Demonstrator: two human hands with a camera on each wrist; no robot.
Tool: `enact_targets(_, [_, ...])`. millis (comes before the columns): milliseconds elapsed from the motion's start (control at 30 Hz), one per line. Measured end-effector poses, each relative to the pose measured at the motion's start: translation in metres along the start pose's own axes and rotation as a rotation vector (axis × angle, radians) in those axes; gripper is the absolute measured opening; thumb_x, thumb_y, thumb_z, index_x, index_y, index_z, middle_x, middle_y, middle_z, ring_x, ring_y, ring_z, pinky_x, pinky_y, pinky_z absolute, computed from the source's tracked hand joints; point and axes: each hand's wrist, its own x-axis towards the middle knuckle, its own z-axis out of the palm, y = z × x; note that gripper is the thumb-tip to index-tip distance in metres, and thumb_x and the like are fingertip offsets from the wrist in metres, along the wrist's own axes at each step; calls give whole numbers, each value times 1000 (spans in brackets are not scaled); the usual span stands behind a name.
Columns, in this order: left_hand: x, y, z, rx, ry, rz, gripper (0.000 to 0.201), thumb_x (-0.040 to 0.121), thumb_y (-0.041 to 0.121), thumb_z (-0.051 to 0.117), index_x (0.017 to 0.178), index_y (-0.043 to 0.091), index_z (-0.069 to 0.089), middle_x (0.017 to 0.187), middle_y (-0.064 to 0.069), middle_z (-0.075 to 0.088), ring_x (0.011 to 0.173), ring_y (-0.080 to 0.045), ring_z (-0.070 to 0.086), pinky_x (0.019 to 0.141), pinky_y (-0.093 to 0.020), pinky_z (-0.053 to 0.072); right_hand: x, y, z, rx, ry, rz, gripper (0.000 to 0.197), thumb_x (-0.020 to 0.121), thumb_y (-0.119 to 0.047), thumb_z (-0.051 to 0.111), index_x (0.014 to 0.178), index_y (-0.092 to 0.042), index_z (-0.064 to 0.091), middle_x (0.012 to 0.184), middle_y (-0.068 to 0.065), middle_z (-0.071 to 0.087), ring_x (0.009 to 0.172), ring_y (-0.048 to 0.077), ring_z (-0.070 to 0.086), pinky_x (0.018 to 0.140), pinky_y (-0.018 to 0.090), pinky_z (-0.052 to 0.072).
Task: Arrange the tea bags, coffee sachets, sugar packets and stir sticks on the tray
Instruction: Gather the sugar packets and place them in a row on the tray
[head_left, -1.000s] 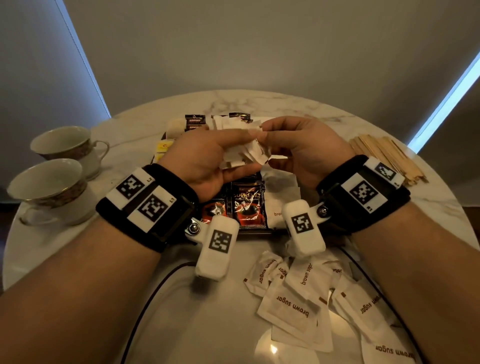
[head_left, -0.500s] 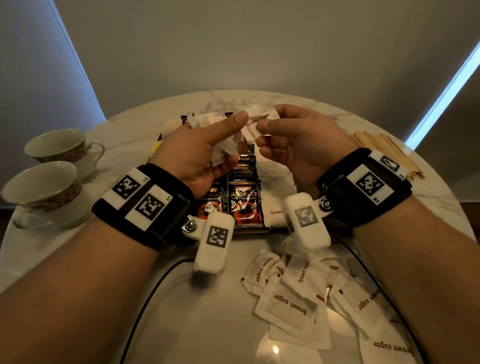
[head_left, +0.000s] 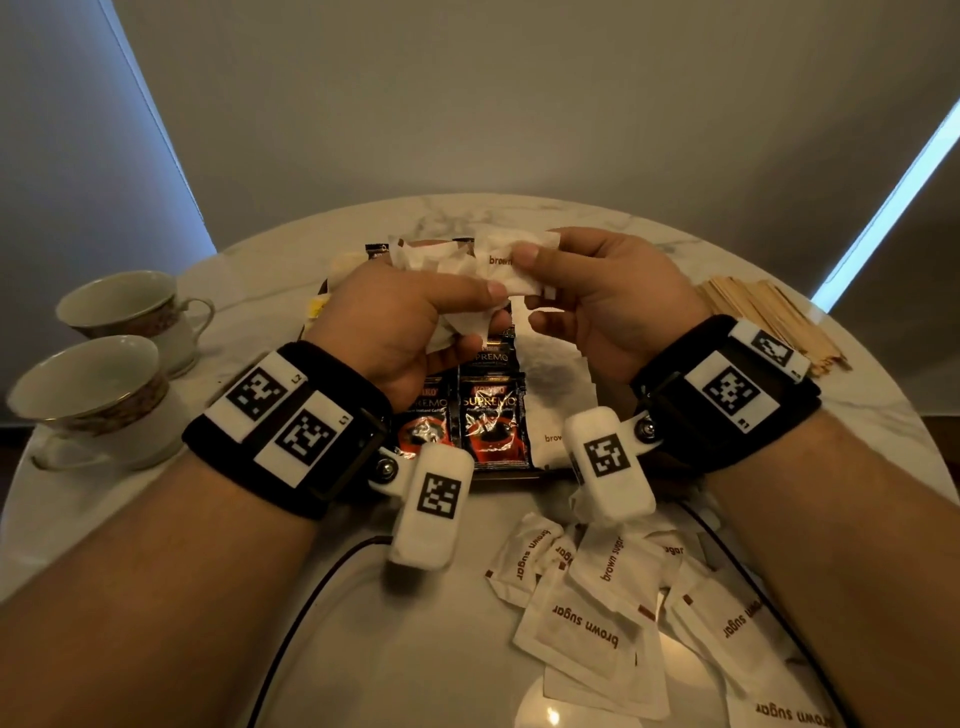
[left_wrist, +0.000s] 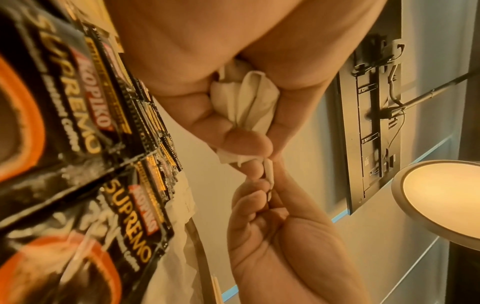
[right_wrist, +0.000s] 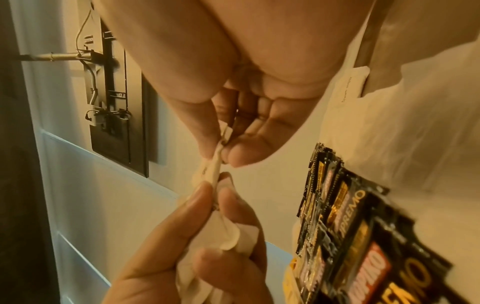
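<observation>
Left hand (head_left: 410, 322) gripping a bunch of sugar packets (head_left: 447, 262), right hand (head_left: 597, 296) pinching one packet, maybe two, above coffee sachets (head_left: 493, 415)

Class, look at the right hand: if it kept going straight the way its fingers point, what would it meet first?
The right hand points toward the left hand, so it would probably meet the bunch of sugar packets that hand holds, then its fingers; the gap looks tiny.

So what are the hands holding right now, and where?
Left hand grips a bunch of sugar packets by their lower ends; right hand pinches one packet's edge.
</observation>
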Motion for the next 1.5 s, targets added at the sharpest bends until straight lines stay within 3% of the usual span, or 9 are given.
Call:
enact_targets(233, [5, -3, -1, -33, 34, -11, 24, 86, 6, 78, 109, 5, 72, 95, -10, 80, 75, -16, 76, 49, -20, 52, 2, 0, -7, -120, 20, -15, 3, 90, -6, 73, 89, -8, 72, 73, 3, 69, 67, 14, 62, 56, 25, 50])
enact_targets(467, [6, -1, -5, -113, 53, -56, 10, 90, 10, 76, 98, 5, 74, 89, -10, 79, 77, -18, 77, 47, -19, 53, 49, -11, -50, -118, 391, 131, 24, 95, 6, 61, 76, -8, 62, 55, 1, 55, 47, 9, 50, 53, 24, 41])
enact_targets(633, [8, 1, -7, -132, 82, -35, 10, 91, 8, 74, 100, 3, 74, 88, -11, 79, 75, -19, 77, 47, -21, 53, 117, 27, -116, -340, 403, 302, 13, 81, -4, 71, 85, -15, 66, 75, 2, 66, 66, 15, 63, 58, 26, 52])
enact_targets(867, [12, 3, -8, -151, 102, -32, 24, 88, 8, 77, 111, 1, 71, 90, -12, 79, 74, -19, 77, 45, -20, 52, 136, 27, -123, -473, 416, 412, 9, 84, -6, 71, 85, -12, 64, 95, 13, 71, 81, 19, 70, 88, 36, 61])
enact_targets(967, [12, 2, -8, -152, 89, -41, 18, 88, 7, 76, 105, 2, 72, 92, -13, 79, 74, -20, 77, 45, -20, 52, 129, 17, -104, -528, 427, 434, 9, 88, -2, 71, 81, -6, 69, 86, 14, 71, 83, 25, 68, 95, 41, 58])
enact_targets(1133, [12, 2, -7, -148, 82, -42, 24, 88, 7, 76, 111, 1, 71, 90, -12, 78, 74, -19, 77, 46, -20, 52, 119, 10, -92, -456, 407, 417, 8, 95, 1, 64, 100, -3, 68, 92, 13, 70, 85, 22, 72, 85, 34, 62])
enact_targets(1233, [11, 1, -7, -147, 78, -34, 27, 89, 6, 75, 114, 0, 70, 89, -11, 78, 74, -19, 77, 46, -20, 52, 125, 12, -102, -457, 418, 369, 37, 88, -3, 70, 124, 3, 64, 97, 11, 71, 87, 21, 75, 80, 33, 63])
enact_targets(1367, [12, -1, -7, -133, 74, -34, 33, 89, 7, 76, 120, -3, 69, 93, -12, 78, 77, -20, 77, 47, -21, 52, 110, 5, -78, -411, 369, 411, 7, 100, -5, 60, 105, -4, 65, 92, 9, 67, 82, 19, 70, 75, 30, 61])
enact_targets(1500, [11, -2, -6, -125, 71, -41, 30, 88, 7, 76, 117, -2, 71, 93, -12, 78, 79, -20, 78, 47, -21, 53, 110, 10, -69, -386, 316, 482, 9, 98, -5, 62, 105, -3, 68, 95, 9, 71, 83, 16, 70, 73, 27, 60])
